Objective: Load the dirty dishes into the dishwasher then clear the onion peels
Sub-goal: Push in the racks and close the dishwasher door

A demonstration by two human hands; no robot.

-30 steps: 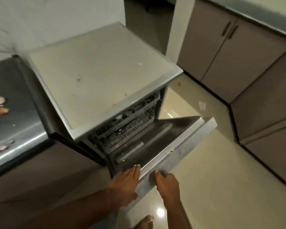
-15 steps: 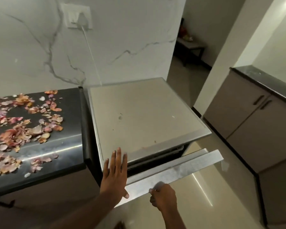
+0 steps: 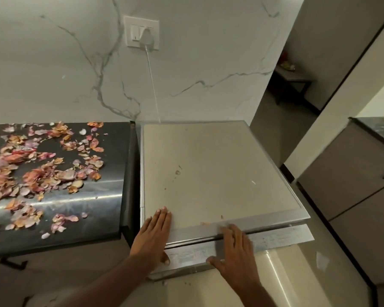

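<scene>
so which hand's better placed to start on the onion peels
Left, probably. The left hand rests on the dishwasher corner nearest the counter, where the onion peels lie. The right hand is on the door, farther away.

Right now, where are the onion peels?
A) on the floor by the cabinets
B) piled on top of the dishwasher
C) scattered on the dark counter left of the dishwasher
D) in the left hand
C: the onion peels lie spread over the dark counter beside the dishwasher, while both hands rest flat on the dishwasher.
</scene>
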